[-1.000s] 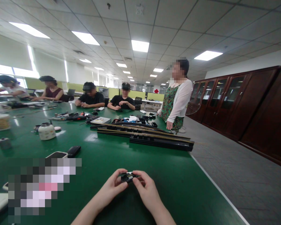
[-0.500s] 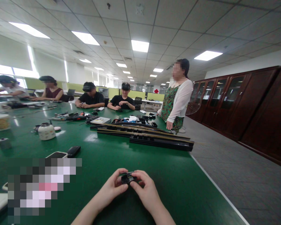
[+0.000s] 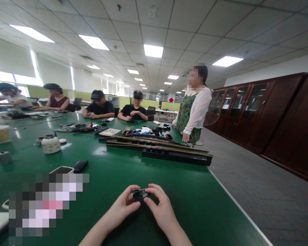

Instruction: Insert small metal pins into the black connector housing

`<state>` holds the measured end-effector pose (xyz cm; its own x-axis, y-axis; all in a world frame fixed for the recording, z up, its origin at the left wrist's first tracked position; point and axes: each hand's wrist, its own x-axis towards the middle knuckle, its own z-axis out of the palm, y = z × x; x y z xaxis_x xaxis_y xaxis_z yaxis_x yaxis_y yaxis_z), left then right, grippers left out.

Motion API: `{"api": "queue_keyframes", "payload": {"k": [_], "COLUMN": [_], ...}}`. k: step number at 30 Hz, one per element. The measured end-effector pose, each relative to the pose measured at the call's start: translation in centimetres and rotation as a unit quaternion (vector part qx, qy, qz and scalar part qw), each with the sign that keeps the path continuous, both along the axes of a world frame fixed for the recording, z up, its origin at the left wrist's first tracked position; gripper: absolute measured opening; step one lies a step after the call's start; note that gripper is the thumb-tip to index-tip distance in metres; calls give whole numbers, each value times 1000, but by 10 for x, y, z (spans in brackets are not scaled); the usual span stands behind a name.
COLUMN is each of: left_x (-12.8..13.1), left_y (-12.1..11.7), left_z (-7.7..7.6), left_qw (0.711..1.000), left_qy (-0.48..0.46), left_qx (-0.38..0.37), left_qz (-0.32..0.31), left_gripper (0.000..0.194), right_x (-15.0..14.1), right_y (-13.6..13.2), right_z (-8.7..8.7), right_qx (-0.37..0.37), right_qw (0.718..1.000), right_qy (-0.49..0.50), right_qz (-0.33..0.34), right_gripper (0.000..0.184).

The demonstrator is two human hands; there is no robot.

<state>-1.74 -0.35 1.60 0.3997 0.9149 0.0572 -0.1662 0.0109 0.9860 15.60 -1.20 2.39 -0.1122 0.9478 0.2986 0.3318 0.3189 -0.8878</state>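
In the head view, a small black part [image 3: 140, 195] is held just above the green table [image 3: 105, 177], left of its right edge and nearer the wearer than the long black rails [image 3: 177, 158]. Its left end is clamped between thumb and fingers of the left hand [image 3: 123, 202]; its right side is pinched by the fingertips of the right hand [image 3: 159, 201]. The left grip is best kept firm but light, as a steady rest, while fine pressure is applied by the right fingertips, square to the part and without twisting; thin edges are probably easily bent. The part's long axis seems to run from hand to hand, roughly across the view, its hollow side turned upward. Which end is the front cannot be told.
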Motion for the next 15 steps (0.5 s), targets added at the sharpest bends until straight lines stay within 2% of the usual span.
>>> {"api": "queue_keyframes", "payload": {"k": [8,15], "left_x": [-2,-1], "left_y": [3,0], "left_z": [-9,-1], "left_qw": [1000,1000], "left_qy": [-7,8], "left_qx": [9,-5], "left_qz": [-15,-13], "left_gripper": [45,49], "right_x": [1,3], "right_y": [0,5], "right_z": [-2,-7], "right_qx": [13,13], "right_qw": [999,997], "right_qy": [9,18], "right_qz": [-32,-72], "right_gripper": [20,22]}}
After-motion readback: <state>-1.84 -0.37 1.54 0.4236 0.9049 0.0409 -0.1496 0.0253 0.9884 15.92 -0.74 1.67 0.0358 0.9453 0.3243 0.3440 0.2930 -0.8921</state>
